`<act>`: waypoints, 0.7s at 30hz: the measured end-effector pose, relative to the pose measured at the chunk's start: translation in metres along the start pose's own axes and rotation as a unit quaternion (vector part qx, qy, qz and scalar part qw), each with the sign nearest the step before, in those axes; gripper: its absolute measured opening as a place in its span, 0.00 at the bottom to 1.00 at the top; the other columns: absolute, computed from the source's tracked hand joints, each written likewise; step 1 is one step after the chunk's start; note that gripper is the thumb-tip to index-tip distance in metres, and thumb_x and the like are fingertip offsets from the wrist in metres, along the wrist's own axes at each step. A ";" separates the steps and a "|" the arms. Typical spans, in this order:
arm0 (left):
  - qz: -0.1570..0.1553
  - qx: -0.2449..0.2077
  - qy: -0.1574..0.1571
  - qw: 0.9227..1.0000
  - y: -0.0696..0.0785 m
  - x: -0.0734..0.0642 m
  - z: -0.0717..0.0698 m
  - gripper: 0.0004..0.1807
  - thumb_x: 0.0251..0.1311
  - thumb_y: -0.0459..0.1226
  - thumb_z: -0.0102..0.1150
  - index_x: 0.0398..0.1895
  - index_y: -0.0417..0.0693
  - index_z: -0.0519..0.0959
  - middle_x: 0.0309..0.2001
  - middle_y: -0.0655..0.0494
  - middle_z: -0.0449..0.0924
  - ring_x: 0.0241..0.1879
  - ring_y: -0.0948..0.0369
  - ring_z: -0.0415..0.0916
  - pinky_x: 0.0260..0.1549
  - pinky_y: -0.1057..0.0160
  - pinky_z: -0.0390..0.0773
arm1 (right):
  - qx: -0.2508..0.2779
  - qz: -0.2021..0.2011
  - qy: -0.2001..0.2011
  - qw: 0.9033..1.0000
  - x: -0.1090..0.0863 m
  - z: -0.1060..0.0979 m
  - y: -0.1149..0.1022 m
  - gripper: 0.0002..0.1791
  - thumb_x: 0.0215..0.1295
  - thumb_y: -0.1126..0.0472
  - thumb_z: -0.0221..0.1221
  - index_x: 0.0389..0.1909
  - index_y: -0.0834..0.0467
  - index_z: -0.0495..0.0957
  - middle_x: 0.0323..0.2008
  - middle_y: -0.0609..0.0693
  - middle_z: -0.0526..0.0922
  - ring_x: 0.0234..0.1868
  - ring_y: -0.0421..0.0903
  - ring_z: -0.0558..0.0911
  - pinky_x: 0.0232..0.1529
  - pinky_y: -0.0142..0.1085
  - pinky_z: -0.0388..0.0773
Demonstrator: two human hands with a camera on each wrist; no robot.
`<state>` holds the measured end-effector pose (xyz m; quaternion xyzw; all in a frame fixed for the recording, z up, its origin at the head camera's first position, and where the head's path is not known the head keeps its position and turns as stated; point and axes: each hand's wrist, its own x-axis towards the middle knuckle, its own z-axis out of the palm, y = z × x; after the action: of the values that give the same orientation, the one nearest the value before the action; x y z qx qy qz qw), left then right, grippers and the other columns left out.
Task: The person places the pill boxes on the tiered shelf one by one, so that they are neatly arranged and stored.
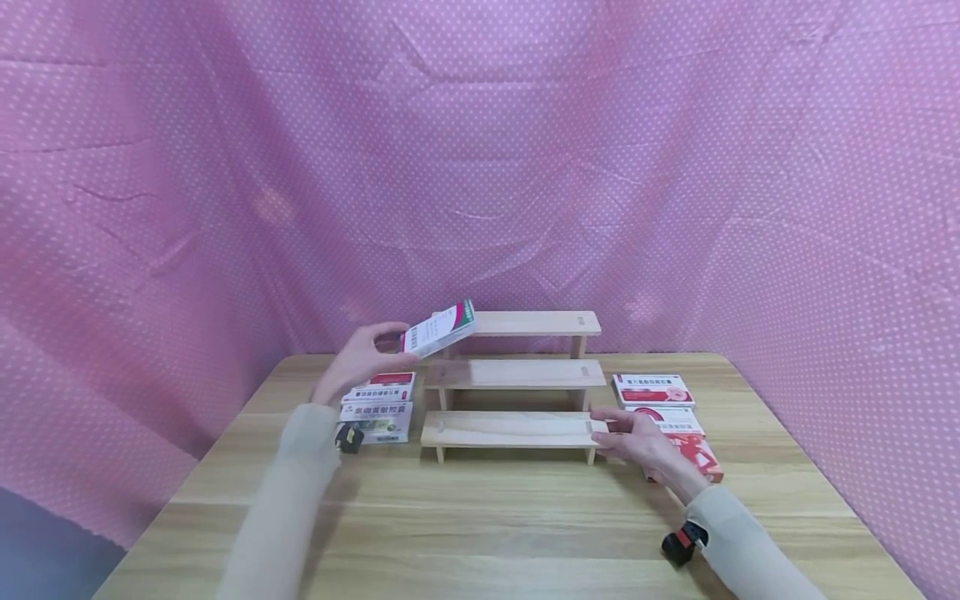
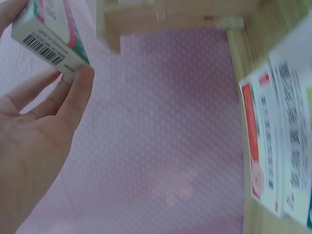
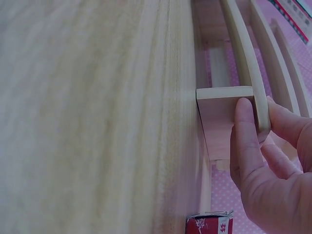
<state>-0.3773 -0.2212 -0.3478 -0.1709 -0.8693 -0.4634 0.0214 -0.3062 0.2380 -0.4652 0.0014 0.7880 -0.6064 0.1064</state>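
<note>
My left hand (image 1: 367,360) grips a white medicine box (image 1: 441,330) with pink and green at one end, tilted and raised at the left end of the wooden three-step rack (image 1: 517,375). Thumb and fingers hold it by its sides, and a barcode faces the left wrist view. At the rack's lowest step (image 1: 517,429), my right hand (image 1: 641,442) pinches the right end of the board. In the right wrist view its thumb lies on top of the board (image 3: 248,63), with fingers underneath against the side support (image 3: 222,117).
Left of the rack, several medicine boxes (image 1: 377,421) lie on the wooden table (image 1: 480,525), partly behind the left forearm. Another group of boxes (image 1: 654,390), red and white, lies at the right beside the right hand. A pink dotted cloth (image 1: 480,167) hangs behind and around the sides.
</note>
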 end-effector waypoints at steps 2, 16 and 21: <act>0.004 -0.005 0.002 1.000 0.006 0.006 0.005 0.43 0.44 0.50 0.76 0.67 0.51 0.71 0.57 0.47 0.79 0.56 0.49 0.77 0.55 0.50 0.80 | 0.004 -0.004 -0.003 1.000 0.000 0.000 0.000 0.29 0.61 0.61 0.66 0.64 0.62 0.72 0.60 0.63 0.75 0.47 0.45 0.82 0.50 0.41 0.85; 0.030 -0.059 0.019 0.998 0.027 0.045 0.050 0.40 0.48 0.43 0.75 0.66 0.42 0.71 0.59 0.41 0.77 0.59 0.46 0.77 0.54 0.55 0.82 | 0.011 -0.004 -0.005 1.000 -0.001 -0.001 0.000 0.31 0.61 0.62 0.66 0.65 0.62 0.71 0.59 0.63 0.76 0.45 0.44 0.82 0.50 0.41 0.85; 0.041 -0.066 0.022 0.997 0.033 0.054 0.068 0.40 0.49 0.43 0.75 0.66 0.40 0.71 0.59 0.40 0.76 0.59 0.45 0.76 0.52 0.56 0.83 | 0.007 -0.006 -0.008 1.000 0.000 -0.002 -0.001 0.31 0.62 0.62 0.65 0.66 0.63 0.70 0.62 0.65 0.73 0.46 0.44 0.83 0.50 0.40 0.85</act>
<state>-0.4095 -0.1342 -0.3492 -0.1973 -0.8283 -0.5221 0.0488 -0.3064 0.2394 -0.4635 -0.0073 0.7829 -0.6125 0.1089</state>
